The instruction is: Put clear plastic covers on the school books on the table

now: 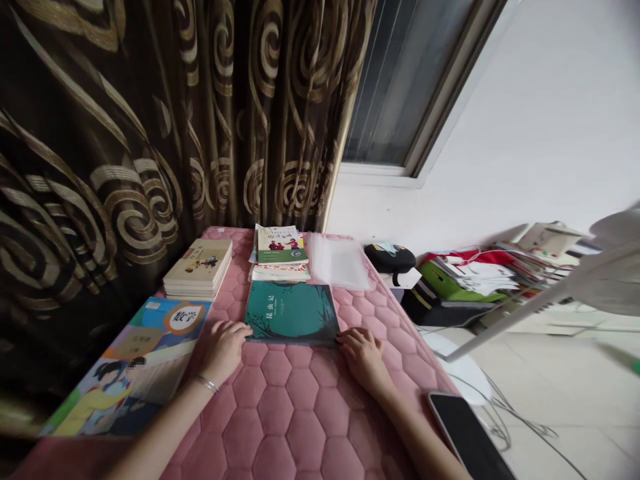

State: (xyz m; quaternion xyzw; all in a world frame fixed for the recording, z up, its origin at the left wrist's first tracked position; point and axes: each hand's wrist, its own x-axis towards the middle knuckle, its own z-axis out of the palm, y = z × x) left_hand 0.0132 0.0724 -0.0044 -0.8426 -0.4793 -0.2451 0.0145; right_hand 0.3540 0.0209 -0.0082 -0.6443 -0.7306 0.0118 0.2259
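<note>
A teal book (293, 310) with dark branch patterns and white Chinese characters lies in front of me on the pink quilted cover. My left hand (226, 345) holds its left edge near the lower corner, fingers bent together and a silver bracelet on the wrist. At the opposite lower corner, my right hand (364, 359) grips the book's right edge with fingertips on the cover; the thumb is partly hidden. Just beyond the book sits a small pile of thin booklets (281, 247). Clear plastic sleeves (340, 261) lie to the right of that pile.
A large mathematics textbook (145, 367) lies at the left, below a stack of beige books (199, 267). A phone (467, 433) rests by the right edge of the pink quilted surface (285, 413). Beyond are a black case (390, 259), a white lamp stand (515, 307) and a patterned curtain (200, 120).
</note>
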